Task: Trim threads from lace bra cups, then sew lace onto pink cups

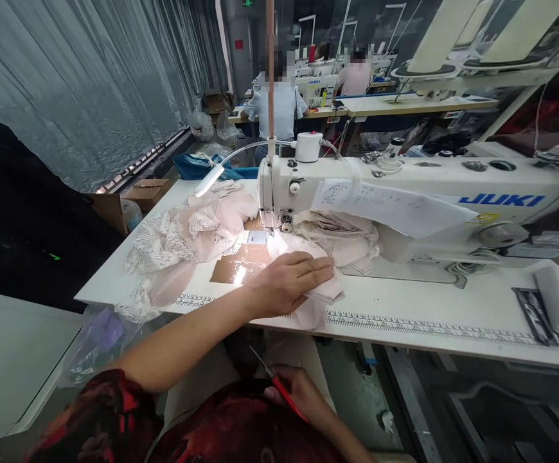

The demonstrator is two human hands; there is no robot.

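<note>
My left hand (292, 283) reaches across the front of the sewing table, fingers together and curled over layered pale pink fabric (330, 289). The fabric lies right of the needle area and hangs a little over the table edge. Low in front of my body, my right hand (299, 392) is closed around red-handled scissors (282, 389), their thin pointed blades aimed up and left. Just beyond my left hand stands a white JUKI sewing machine (419, 186); its lit needle area is near the fabric. Pale pink pieces with white lace (178, 238) are heaped left of the needle.
A paper with handwriting (390, 206) hangs on the machine. More folded pale fabric (342, 231) lies under its arm. A printed ruler strip (405, 326) runs along the table's front edge. Thread cones (436, 38) stand upper right. Two people sit at machines farther back.
</note>
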